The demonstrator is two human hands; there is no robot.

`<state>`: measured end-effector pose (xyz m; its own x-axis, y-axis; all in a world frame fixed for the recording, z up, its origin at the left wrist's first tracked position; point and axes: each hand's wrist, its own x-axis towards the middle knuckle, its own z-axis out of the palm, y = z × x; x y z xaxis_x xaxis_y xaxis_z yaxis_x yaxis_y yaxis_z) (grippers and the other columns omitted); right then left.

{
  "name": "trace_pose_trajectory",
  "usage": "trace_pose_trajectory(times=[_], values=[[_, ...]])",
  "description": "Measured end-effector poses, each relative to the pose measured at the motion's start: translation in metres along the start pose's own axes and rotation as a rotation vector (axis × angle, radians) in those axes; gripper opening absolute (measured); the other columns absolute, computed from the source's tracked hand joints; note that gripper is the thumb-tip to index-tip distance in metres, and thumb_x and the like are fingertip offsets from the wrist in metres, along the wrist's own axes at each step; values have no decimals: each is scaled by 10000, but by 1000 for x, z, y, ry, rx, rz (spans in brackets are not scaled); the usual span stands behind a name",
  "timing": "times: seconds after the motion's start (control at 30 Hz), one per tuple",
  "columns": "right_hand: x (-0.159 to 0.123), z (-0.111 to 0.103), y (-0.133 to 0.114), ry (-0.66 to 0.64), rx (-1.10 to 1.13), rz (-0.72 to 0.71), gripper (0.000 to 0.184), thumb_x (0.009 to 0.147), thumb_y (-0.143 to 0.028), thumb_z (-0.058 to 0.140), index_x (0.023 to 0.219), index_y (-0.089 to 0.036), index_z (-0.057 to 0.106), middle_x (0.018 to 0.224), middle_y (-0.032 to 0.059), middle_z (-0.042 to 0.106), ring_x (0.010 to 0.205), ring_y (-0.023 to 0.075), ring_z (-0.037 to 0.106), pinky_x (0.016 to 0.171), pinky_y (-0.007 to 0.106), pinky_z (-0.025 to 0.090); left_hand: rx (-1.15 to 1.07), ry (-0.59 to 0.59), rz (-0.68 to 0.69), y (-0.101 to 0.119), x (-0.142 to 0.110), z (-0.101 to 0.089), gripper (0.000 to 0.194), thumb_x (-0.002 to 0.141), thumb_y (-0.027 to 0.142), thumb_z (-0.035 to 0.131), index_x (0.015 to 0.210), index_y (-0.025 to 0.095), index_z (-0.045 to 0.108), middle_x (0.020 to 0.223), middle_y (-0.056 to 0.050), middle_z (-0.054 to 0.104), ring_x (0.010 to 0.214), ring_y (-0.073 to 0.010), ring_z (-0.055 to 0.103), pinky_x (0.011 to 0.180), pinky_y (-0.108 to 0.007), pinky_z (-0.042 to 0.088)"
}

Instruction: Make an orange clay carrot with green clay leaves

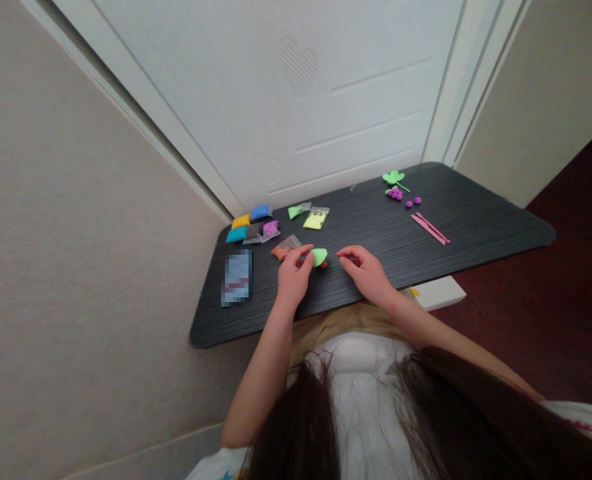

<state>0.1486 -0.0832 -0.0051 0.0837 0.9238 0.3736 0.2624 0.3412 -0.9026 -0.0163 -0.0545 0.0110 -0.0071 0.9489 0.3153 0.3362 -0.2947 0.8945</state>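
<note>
Between the thumb and fingers of my left hand (293,279) is a flat light-green piece of modelling clay (319,257), held just over the table. A small reddish bit shows under its edge; I cannot make out what it is. My right hand (369,275) hovers to the right of the green piece, apart from it, with thumb and forefinger slightly parted and nothing seen in them. Behind my left hand lies a bag of orange clay (282,249), partly covered by the fingers.
Bags of clay, among them a blue bag (261,212) and a yellow-green bag (316,219), lie at the back left. A blurred blue rectangle (237,277) is nearer. Rightward are a green leaf shape (393,177), purple balls (395,194) and pink tools (429,229). A white door (366,120) stands behind.
</note>
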Motion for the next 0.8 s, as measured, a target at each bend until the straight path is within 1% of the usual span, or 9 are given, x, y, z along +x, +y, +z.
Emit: trace_pose_trajectory(times=[0.1,0.23,0.3,0.47,0.53,0.67,0.8], values=[[0,0,0,-1,9,-2,185,762,-267,454,854,-200,600,894,33,601,827,160,551,732,315,439,-26,30,-32,1,1,-1,222,674,259,599,883,202,650,913,-46,638,801,-166,566,789,-299,403],[-1,0,0,-3,16,-3,186,764,-267,452,855,-202,600,893,32,600,829,161,550,731,316,440,-48,-6,-34,4,1,0,222,657,234,612,873,202,651,895,-46,637,796,-166,569,771,-300,412],[-1,0,0,-6,15,-5,179,765,-263,454,852,-204,599,888,30,599,824,158,550,724,309,440,-2,-38,24,6,1,1,191,658,232,609,841,209,659,884,-44,637,816,-170,562,781,-302,406],[-1,0,-1,-8,17,-7,167,767,-269,461,834,-203,600,873,23,596,805,150,549,715,297,439,190,-157,254,13,6,1,129,682,242,585,783,221,662,851,-41,635,869,-185,542,843,-324,366],[-1,0,-2,-8,16,-8,167,765,-268,462,830,-204,602,871,24,596,808,152,549,719,299,438,234,-197,297,14,8,0,139,686,248,579,799,221,656,866,-45,636,875,-193,542,848,-338,364],[-1,0,-1,-8,15,4,174,763,-274,460,831,-203,604,871,24,596,803,152,549,716,302,436,295,-255,271,16,12,-2,164,701,267,565,832,221,653,877,-49,648,853,-196,556,820,-334,376],[-1,1,-1,-10,16,8,179,763,-279,462,837,-201,605,870,25,596,801,151,548,714,298,434,287,-266,206,16,12,-3,163,691,279,582,819,215,661,877,-49,654,813,-188,569,770,-312,395]])
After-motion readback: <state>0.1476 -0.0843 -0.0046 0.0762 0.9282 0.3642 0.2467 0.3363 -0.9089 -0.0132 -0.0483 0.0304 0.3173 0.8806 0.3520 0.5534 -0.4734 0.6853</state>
